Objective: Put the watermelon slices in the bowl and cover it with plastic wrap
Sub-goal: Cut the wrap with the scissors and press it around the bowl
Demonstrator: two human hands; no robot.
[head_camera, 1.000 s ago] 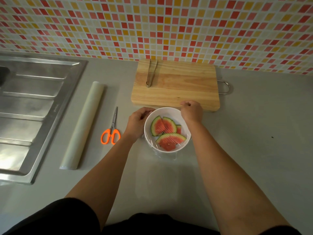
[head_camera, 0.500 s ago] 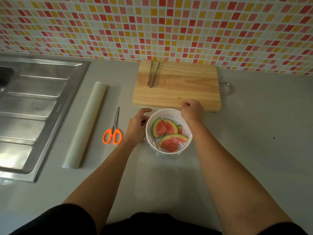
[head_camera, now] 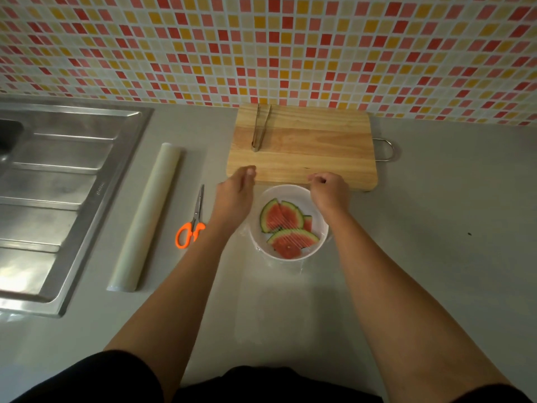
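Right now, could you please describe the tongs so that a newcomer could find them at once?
Find the wooden cutting board against the tiled wall. The tongs lie on its back left part, slim and metal, pointing toward the person. They are the only thing lying on the board; the orange-handled scissors sit on the counter.

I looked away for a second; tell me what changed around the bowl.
The left hand slid from the bowl's left rim up to its far left, beside the cutting board. The right hand stayed at the far right rim. Watermelon slices, scissors, roll unchanged.
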